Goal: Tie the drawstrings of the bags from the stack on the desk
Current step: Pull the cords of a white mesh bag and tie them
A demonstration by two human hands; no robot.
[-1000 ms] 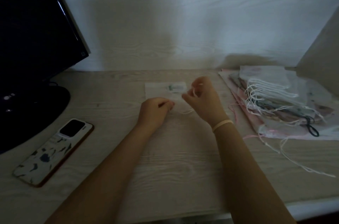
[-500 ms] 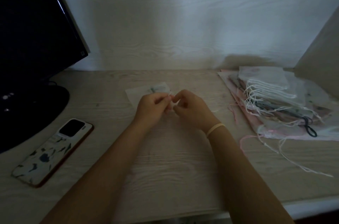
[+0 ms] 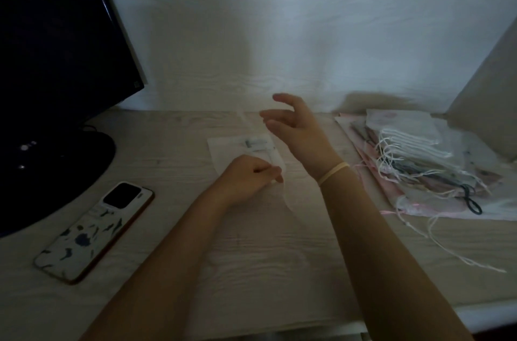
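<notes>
A small white bag (image 3: 223, 149) lies flat on the desk (image 3: 265, 242) just beyond my hands. My left hand (image 3: 247, 177) rests on the bag's near edge, closed into a fist, its fingertips pinching the thin white drawstring at the bag's right corner. My right hand (image 3: 296, 125) is lifted above the bag's far right side, blurred, with fingers spread and nothing clearly between them. A faint white streak hangs left of its fingertips. The stack of bags (image 3: 405, 150), white and pink with loose strings trailing toward the front, sits at the right.
A dark monitor (image 3: 56, 47) on a round base fills the left. A phone (image 3: 95, 231) in a patterned case lies face down at the front left. A black hair tie (image 3: 472, 205) lies on the stack's near edge. A grey panel (image 3: 492, 94) leans at far right.
Both hands were together at the bag's drawstring. Now my right hand has risen up and back with fingers spread, while my left hand stays low, still pinching the string.
</notes>
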